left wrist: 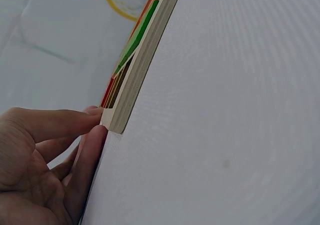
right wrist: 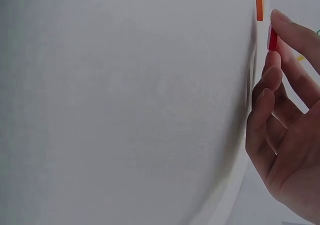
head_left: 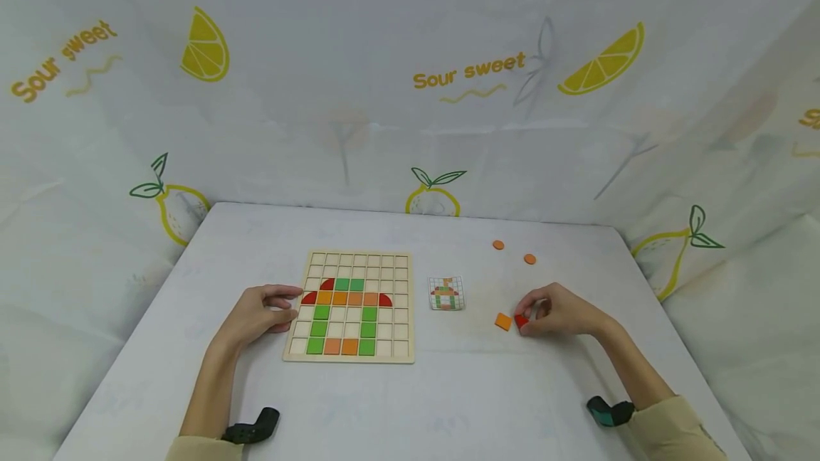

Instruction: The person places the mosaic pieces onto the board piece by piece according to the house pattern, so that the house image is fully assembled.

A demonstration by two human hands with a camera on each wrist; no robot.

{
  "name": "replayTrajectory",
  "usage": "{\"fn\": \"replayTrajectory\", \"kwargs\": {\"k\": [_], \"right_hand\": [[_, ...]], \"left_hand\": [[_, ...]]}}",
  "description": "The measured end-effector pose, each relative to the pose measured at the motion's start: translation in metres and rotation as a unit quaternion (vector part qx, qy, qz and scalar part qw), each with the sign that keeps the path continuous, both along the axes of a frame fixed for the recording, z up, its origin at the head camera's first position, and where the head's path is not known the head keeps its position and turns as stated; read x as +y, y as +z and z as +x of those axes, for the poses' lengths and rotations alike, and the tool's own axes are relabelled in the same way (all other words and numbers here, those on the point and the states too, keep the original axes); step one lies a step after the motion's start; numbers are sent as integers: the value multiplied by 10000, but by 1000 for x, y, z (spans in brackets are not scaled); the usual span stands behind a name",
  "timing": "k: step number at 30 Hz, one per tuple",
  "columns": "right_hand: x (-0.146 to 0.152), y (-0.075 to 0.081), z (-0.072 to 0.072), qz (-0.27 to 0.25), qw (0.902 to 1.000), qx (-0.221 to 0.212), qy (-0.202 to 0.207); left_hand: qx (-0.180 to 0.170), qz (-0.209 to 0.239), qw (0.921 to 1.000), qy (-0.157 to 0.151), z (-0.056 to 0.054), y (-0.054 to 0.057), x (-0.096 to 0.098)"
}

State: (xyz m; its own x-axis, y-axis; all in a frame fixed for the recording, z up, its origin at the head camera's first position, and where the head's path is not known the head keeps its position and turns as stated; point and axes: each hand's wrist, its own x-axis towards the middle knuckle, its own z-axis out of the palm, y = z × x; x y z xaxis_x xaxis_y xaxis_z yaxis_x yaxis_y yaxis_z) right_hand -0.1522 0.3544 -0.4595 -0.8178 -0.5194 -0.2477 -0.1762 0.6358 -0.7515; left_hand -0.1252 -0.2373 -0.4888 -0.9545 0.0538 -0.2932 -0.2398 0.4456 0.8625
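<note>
A wooden grid board (head_left: pixel 398 308) lies left of the middle of the table, with green and orange square tiles and several red round-edged tiles set in its cells. My left hand (head_left: pixel 263 310) touches the board's left edge with its thumb and fingertips. Close up in the left wrist view, the fingers (left wrist: pixel 87 122) meet the board's corner (left wrist: pixel 117 122). Over on the right, my right hand (head_left: pixel 556 311) pinches a small red tile (head_left: pixel 521 321) between thumb and fingers. An orange square tile (head_left: pixel 503 321) lies just left of it. The red tile (right wrist: pixel 272 38) stands on edge in the right wrist view.
A small pattern card (head_left: pixel 445 294) with a coloured grid picture lies right of the board. Two orange round tiles (head_left: pixel 498 245) are farther back on the white table (head_left: pixel 448 404). A white cloth (head_left: pixel 359 141) printed with lemons hangs behind and at the sides.
</note>
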Motion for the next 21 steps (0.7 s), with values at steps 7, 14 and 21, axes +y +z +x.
{"fn": "replayTrajectory", "kwargs": {"k": [7, 14, 21], "right_hand": [[2, 9, -4, 116, 9998, 184, -19], [-1, 21, -5, -56, 9991, 428, 52], [-10, 33, -10, -81, 9974, 720, -33]], "left_hand": [[2, -35, 10000, 21, -2, -1, 0], [2, -42, 10000, 7, -2, -2, -1], [-6, -3, 10000, 9, -2, -2, -1]]}}
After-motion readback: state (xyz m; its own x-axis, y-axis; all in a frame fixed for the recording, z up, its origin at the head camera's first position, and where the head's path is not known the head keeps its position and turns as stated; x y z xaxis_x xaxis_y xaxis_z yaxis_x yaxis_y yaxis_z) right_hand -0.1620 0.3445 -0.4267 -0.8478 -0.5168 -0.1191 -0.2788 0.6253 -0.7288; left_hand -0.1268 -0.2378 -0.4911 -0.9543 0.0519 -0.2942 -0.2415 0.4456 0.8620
